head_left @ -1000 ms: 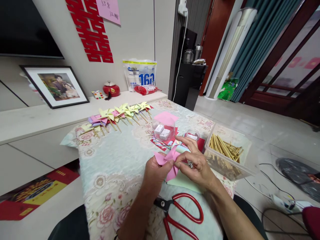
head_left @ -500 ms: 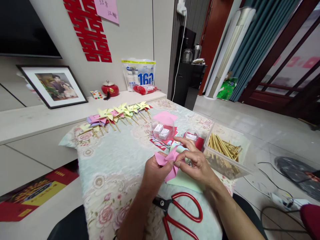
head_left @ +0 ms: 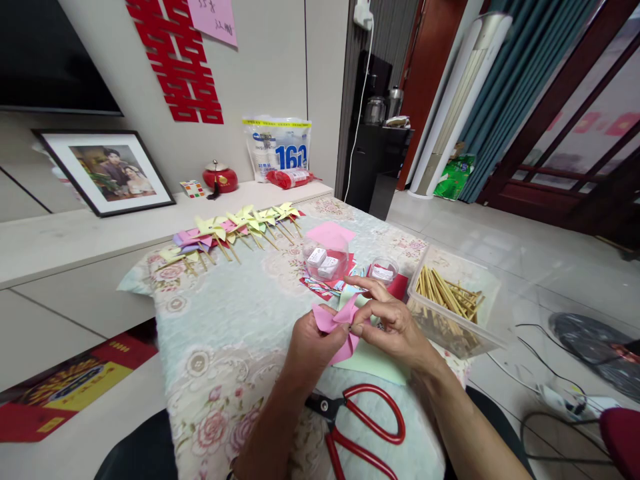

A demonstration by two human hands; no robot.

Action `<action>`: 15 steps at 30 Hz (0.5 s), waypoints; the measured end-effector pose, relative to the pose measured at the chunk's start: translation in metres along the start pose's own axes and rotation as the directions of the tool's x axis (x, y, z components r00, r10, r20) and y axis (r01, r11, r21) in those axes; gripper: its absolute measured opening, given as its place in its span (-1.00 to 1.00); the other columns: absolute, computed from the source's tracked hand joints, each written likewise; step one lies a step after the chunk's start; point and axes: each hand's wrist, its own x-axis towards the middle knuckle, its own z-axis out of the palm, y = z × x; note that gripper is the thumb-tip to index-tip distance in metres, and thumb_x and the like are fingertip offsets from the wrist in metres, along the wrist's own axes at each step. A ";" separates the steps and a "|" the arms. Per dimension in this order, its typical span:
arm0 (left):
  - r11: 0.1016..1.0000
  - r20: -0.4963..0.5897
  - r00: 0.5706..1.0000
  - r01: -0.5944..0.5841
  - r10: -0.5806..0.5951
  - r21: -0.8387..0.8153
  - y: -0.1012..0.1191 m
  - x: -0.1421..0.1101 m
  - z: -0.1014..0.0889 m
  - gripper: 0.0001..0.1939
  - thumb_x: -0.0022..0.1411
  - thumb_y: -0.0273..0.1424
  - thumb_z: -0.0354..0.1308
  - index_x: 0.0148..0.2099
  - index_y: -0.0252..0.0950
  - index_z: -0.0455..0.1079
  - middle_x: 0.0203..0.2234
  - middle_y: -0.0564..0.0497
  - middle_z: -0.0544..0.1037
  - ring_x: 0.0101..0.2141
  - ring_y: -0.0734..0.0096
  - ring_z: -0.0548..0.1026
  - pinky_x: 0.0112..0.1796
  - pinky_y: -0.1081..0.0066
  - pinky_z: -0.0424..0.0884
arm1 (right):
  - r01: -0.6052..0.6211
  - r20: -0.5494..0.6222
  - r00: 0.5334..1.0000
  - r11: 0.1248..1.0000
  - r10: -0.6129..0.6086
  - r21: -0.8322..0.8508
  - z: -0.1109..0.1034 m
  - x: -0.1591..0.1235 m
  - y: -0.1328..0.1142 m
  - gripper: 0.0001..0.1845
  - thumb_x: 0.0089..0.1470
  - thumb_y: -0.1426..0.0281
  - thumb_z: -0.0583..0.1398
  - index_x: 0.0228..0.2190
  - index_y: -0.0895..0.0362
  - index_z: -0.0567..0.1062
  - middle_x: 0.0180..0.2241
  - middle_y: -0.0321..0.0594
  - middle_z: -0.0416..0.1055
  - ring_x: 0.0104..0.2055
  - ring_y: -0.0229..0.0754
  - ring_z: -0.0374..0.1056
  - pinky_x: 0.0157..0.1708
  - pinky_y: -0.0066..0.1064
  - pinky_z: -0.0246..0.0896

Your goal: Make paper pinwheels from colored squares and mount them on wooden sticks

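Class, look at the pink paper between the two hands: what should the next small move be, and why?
Probably press the folds of the pink paper together at the middle. The left hand steadies one side, the right hand has thumb and forefinger pinched near the centre, and the yellow pinwheels appear to have their points gathered at the middle.

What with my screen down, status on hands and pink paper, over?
Left hand holding folded pink paper. Right hand pinching at its middle. Green sheet beneath, red-handled scissors close by. Nothing visibly in the way.
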 end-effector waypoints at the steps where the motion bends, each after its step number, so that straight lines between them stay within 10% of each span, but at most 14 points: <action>1: 1.000 0.002 1.000 0.003 -0.003 0.002 0.000 0.000 0.000 -0.86 -0.07 -0.38 0.29 -0.46 -0.32 0.42 -0.59 0.10 0.44 -0.52 0.46 0.33 -0.45 0.48 0.28 | 0.000 0.001 1.000 1.000 0.000 -0.001 0.000 0.000 0.000 -0.87 0.18 0.38 0.27 -0.43 0.08 0.57 0.26 -0.14 0.27 0.33 0.07 0.08 0.22 -0.07 0.01; 15: 0.999 0.000 1.000 0.029 -0.029 0.036 -0.002 0.001 -0.001 -0.83 -0.07 -0.36 0.30 -0.44 -0.33 0.40 -0.58 0.08 0.43 -0.51 0.46 0.32 -0.45 0.47 0.26 | -0.075 0.035 0.997 0.989 0.071 0.128 0.001 -0.001 0.007 -0.87 0.15 0.36 0.29 -0.43 0.10 0.57 -0.02 -0.11 0.45 0.16 -0.02 0.29 0.08 -0.21 0.16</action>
